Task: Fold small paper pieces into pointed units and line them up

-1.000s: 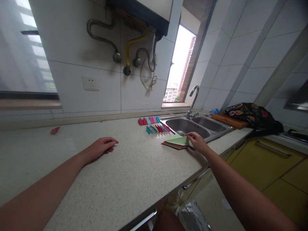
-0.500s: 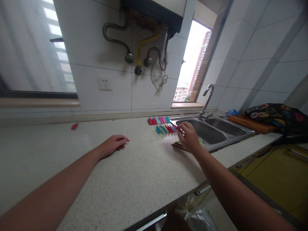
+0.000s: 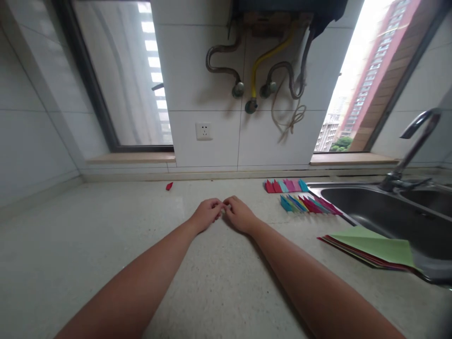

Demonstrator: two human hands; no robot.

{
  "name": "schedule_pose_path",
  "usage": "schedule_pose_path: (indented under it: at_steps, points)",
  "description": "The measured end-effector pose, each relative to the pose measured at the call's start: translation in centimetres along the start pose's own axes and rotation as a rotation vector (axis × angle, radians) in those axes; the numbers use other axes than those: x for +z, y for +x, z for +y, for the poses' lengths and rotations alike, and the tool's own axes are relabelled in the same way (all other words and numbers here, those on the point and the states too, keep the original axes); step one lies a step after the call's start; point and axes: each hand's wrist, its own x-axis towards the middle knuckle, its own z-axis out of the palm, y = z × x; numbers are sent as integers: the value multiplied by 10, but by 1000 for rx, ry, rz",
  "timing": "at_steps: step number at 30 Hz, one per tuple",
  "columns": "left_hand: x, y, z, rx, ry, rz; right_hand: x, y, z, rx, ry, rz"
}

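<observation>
A pale speckled stone countertop [image 3: 219,282] carries two rows of small folded coloured paper pieces [image 3: 286,185] [image 3: 309,205] near the sink's edge, a stack of paper sheets with a green one on top [image 3: 372,246] overlapping that edge, and one small red scrap [image 3: 169,186] near the wall.

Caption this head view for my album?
Both hands, left hand and right hand, meet fingertip-to-fingertip on speckled countertop.

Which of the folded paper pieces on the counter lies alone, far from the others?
The small red folded piece lies alone, left of the hands near the back wall. The others sit in two rows by the sink.
</observation>
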Motion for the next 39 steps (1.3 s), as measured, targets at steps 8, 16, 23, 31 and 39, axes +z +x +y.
schedule_pose_path:
  at_steps: [8,16,23,31,39]
  points:
    - [-17,5,-9,176,425,93,-2,3,16,45,91,-25]
    - [-26,7,-5,242,676,103,-1,6,17,56,148,-47]
    - [-111,39,-41,117,995,304,1,7,22,45,133,-63]
    - [-205,53,-98,-131,1228,485,-1,7,19,74,93,-88]
    - [-214,67,-138,-397,1184,574,-1,8,19,101,83,-110]
